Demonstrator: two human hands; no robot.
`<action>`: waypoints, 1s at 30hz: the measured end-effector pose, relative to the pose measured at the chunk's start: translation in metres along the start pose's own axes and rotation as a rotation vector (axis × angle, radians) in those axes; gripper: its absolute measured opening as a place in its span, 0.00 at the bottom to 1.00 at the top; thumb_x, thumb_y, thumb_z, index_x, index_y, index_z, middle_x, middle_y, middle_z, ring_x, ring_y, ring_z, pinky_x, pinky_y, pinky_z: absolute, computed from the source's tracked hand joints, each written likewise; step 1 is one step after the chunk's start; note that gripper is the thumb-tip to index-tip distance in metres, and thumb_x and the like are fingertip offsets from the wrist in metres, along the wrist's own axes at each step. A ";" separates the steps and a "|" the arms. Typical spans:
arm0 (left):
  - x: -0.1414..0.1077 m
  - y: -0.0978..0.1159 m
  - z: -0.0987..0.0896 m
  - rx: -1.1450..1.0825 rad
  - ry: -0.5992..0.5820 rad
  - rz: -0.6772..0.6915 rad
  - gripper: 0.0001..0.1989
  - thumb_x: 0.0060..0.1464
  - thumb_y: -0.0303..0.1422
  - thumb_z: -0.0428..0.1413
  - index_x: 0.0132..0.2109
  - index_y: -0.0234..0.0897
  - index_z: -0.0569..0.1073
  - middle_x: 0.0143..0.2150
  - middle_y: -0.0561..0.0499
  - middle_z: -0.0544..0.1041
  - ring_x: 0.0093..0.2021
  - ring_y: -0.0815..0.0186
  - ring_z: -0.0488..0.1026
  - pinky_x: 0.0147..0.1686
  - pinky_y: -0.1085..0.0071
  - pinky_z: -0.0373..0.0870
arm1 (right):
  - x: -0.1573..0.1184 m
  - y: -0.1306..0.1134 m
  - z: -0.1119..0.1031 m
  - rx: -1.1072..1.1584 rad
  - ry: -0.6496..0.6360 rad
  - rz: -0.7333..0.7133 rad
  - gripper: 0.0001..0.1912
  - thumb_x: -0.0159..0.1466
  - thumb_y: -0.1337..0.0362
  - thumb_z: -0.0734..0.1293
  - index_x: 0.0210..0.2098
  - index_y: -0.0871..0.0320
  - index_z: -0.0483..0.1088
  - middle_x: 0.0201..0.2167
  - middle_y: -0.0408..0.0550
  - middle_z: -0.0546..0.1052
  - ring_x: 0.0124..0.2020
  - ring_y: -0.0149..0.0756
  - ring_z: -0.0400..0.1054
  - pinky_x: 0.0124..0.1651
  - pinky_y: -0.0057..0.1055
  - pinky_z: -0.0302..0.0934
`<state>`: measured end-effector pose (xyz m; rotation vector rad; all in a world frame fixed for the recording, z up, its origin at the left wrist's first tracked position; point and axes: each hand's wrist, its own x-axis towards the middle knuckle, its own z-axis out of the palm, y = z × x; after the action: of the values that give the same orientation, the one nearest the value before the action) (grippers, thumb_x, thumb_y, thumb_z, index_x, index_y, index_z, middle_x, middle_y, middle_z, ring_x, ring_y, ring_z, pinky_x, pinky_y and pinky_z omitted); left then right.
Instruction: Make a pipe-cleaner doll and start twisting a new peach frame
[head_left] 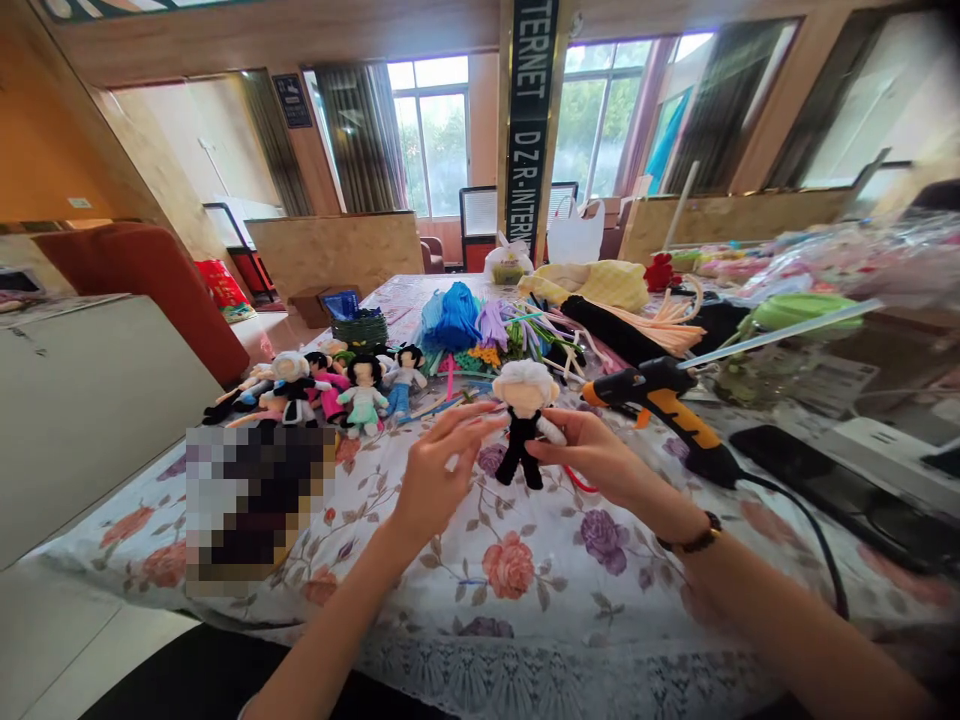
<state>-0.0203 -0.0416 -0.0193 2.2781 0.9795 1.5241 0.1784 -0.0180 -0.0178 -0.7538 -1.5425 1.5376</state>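
I see my right hand (600, 455) pinching the white-haired doll (525, 420) upright above the counter (525, 580); my left hand (439, 465) has fingers spread beside it. A glue gun (667, 410) lies right, finished dolls (337, 385) left.

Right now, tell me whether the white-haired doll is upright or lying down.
Upright. The white-haired doll is held head up, legs hanging above the tablecloth, by the right hand; the left hand reaches its side.
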 end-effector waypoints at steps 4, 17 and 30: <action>-0.011 0.009 0.003 -0.110 0.112 -0.609 0.11 0.49 0.31 0.58 0.41 0.36 0.77 0.38 0.47 0.79 0.36 0.64 0.77 0.38 0.67 0.74 | 0.000 0.002 0.002 -0.050 0.021 -0.007 0.17 0.50 0.58 0.72 0.37 0.60 0.72 0.29 0.43 0.72 0.30 0.30 0.65 0.33 0.28 0.63; -0.013 0.010 0.021 -0.246 -0.075 -0.833 0.04 0.41 0.27 0.59 0.28 0.34 0.77 0.24 0.51 0.78 0.25 0.66 0.72 0.29 0.71 0.66 | 0.004 0.014 0.003 -0.122 0.021 -0.068 0.21 0.52 0.61 0.71 0.45 0.56 0.69 0.34 0.44 0.74 0.34 0.30 0.68 0.37 0.29 0.64; -0.011 0.010 0.041 -0.293 0.075 -0.824 0.03 0.40 0.28 0.60 0.25 0.34 0.73 0.22 0.53 0.74 0.21 0.68 0.71 0.24 0.72 0.66 | 0.005 0.021 -0.004 -0.071 0.068 0.005 0.23 0.42 0.67 0.76 0.38 0.59 0.69 0.31 0.43 0.75 0.31 0.32 0.72 0.34 0.29 0.66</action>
<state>0.0172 -0.0496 -0.0394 1.3476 1.3677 1.2603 0.1768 -0.0104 -0.0380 -0.8426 -1.5521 1.4524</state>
